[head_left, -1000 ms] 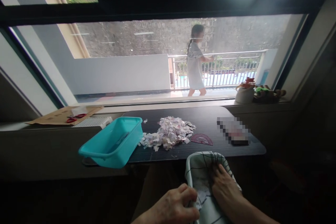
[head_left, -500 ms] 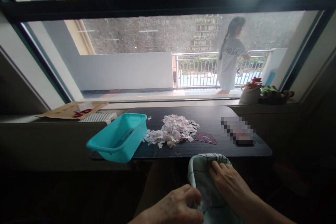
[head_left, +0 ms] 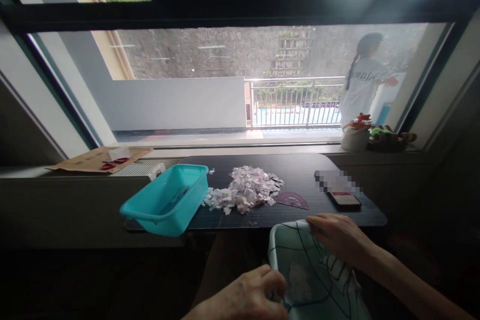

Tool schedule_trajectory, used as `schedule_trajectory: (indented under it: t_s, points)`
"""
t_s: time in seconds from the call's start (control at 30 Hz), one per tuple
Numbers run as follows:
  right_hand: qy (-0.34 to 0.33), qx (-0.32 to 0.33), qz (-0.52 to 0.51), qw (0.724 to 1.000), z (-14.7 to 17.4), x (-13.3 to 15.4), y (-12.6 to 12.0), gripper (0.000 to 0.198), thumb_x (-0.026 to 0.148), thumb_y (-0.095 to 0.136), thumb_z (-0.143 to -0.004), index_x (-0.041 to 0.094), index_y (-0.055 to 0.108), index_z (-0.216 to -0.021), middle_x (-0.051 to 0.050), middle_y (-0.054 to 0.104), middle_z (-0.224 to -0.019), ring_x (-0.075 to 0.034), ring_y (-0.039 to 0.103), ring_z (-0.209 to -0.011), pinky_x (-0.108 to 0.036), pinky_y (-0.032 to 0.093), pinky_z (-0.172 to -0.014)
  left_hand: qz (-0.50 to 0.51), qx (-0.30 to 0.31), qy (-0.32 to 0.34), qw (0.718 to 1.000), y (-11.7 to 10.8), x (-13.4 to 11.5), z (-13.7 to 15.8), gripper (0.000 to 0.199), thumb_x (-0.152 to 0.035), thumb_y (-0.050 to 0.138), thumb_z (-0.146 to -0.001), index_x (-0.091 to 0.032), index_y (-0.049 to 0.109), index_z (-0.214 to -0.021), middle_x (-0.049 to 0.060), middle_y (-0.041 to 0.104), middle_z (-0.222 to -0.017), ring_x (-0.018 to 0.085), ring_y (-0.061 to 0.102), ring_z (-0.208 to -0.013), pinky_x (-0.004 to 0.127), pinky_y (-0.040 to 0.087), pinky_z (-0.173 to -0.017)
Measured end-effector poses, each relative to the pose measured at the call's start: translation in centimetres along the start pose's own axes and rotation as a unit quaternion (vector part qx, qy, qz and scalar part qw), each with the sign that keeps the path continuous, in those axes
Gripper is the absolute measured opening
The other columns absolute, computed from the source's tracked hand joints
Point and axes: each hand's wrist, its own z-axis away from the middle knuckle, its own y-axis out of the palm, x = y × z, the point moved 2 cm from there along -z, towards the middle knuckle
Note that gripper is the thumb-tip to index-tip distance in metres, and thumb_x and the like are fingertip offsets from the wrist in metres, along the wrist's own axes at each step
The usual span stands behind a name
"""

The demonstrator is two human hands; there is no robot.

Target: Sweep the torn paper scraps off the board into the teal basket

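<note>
A pale green bin point(head_left: 275, 245) with thin dark lines across it stands low in front of me, below the near table edge. My left hand point(head_left: 258, 287) is closed at its left rim. At the far right corner, my right hand point(head_left: 339, 235) has its fingers curled over the rim; patterned material bunches below the palm. Something whitish lies inside the bin, too dim to name. Beyond it on the dark table point(head_left: 296, 165) is a heap of small paper scraps point(head_left: 253, 187), with a pink protractor point(head_left: 292, 200) beside it.
A turquoise basin point(head_left: 146, 215) overhangs the table's left front edge. A phone point(head_left: 345, 200) lies at the right. On the left ledge are brown paper point(head_left: 86, 160) and red-handled scissors point(head_left: 114, 163). A white pot point(head_left: 354, 138) stands on the sill; a person point(head_left: 363, 80) is outside the window.
My right hand has moved from inside the bin out to its far right rim. The left hand stays nearly in place. Outside, the person has moved to the right.
</note>
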Motion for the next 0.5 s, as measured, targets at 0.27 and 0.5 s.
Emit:
schedule_trajectory:
  t_s: [0.27, 0.5]
  points:
    - [-0.127, -0.097, 0.016, 0.987, 1.7, 1.7, -0.5, 0.026, 0.004, 0.045, -0.087, 0.019, 0.066, -0.09, -0.005, 0.07, -0.09, -0.018, 0.064, -0.083, -0.028, 0.049, -0.075, 0.004, 0.003, 0.019, 1.0, -0.4, 0.2, -0.2, 0.005, -0.019, 0.069, -0.086, -0.02, 0.065, -0.083, 0.002, 0.052, -0.099, 0.014, 0.052, -0.081, 0.02, 0.044, -0.07]
    - [-0.079, 0.044, -0.023, 0.996, 1.4, 3.7, 2.0, 0.03, -0.003, 0.042, -0.079, 0.016, 0.062, -0.069, 0.0, 0.066, -0.069, -0.011, 0.056, -0.057, -0.022, 0.035, -0.054, -0.013, -0.011, 0.001, 1.0, 1.4, 0.2, -0.3, 0.013, -0.025, 0.067, -0.088, -0.019, 0.064, -0.077, 0.0, 0.053, -0.096, 0.013, 0.052, -0.08, 0.02, 0.044, -0.074]
